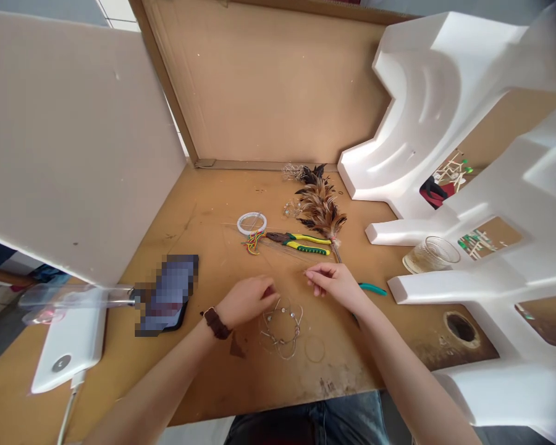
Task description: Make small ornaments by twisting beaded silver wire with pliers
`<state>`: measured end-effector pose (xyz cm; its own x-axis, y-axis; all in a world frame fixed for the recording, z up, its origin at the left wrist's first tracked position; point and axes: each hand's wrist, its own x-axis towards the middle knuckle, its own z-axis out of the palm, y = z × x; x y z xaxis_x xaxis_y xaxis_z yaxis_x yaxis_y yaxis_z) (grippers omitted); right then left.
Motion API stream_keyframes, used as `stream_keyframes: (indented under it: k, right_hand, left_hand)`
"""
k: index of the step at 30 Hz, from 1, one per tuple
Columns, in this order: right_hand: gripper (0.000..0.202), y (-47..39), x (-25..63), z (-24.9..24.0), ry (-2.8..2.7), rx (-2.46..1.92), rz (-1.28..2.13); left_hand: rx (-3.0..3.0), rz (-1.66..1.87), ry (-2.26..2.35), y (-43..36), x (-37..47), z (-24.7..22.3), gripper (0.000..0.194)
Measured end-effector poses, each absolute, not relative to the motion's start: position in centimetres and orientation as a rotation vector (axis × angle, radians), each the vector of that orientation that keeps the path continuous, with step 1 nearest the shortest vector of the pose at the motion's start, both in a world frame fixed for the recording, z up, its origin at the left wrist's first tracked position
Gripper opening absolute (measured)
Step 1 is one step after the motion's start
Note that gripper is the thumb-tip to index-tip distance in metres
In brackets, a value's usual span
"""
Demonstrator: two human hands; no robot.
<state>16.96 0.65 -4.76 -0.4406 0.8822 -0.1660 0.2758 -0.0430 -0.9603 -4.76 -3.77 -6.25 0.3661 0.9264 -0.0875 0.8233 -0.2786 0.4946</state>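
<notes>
- Cardboard walls fence off my brown table (204, 216), with white foam blocks (445, 93) standing along the right side.
- My left hand (248, 301) is curled shut, knuckles up, touching the top of a tangle of thin wire (282, 326); I cannot tell what it pinches.
- My right hand (334, 284) sits just right of it, fingertips pinched on a fine wire end.
- That wire tangle lies on the table near the front edge, between my forearms.
- Behind my hands lie yellow-handled pliers (301, 243), a feather bundle (320, 207) and a white ring (251, 222).
- At left, a phone (167, 296).
</notes>
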Motion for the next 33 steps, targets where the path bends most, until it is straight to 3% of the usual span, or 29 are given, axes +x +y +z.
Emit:
stream_keyframes:
  k: [5, 12, 20, 25, 33]
  right_hand:
    - [0.029, 0.5, 16.9, -7.3, -1.644, -1.151, 1.53]
    - [0.026, 0.1, 17.4, -7.4, -1.662, -1.178, 1.488]
    - [0.022, -0.3, 16.9, -7.6, -1.859, -1.204, 1.292]
    - [0.022, -0.4, 16.9, -7.3, -1.851, -1.213, 1.293]
    - [0.023, -0.1, 17.1, -7.2, -1.815, -1.256, 1.621]
  left_hand:
    - [2.096, 0.253, 1.487, -4.6, -5.1, -7.6, 0.008]
    - [1.963, 0.439, 1.383, -4.5, -4.8, -7.3, 0.011]
    - [2.084, 0.268, 1.53, -5.2, -4.7, -7.3, 0.006]
    - [2.017, 0.345, 1.458, -5.0, -4.5, -7.2, 0.01]
    - [1.996, 0.209, 1.55, -5.2, -5.6, -6.5, 0.01]
